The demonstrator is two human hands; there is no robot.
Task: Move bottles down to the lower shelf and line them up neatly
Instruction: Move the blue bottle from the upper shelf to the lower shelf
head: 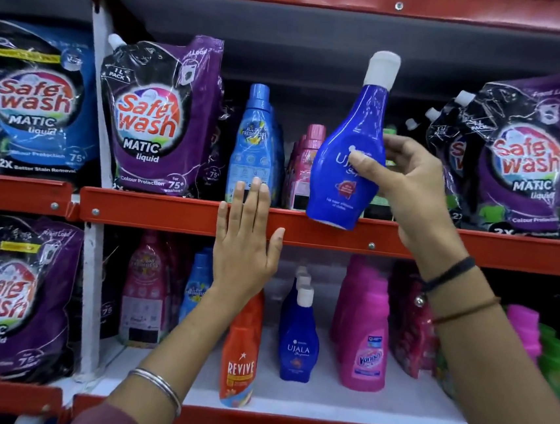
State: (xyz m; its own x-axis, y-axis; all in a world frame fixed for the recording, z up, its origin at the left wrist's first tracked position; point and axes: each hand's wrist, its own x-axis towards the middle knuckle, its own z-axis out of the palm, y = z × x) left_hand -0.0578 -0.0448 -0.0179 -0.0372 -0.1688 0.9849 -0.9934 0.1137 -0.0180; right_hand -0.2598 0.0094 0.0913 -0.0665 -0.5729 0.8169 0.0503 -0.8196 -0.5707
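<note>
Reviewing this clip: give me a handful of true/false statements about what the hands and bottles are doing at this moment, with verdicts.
1. The right hand grips the blue Ujala bottle in front of the upper shelf edge. True.
2. The held bottle has a blue cap. False: its cap is white.
3. The left hand holds a bottle. False: it rests flat and open against the red shelf edge.
4. More Ujala bottles stand in a row on the lower shelf. True.
5. The Revive bottle is on the upper shelf. False: it stands on the lower shelf, left of the Ujala row.
</note>
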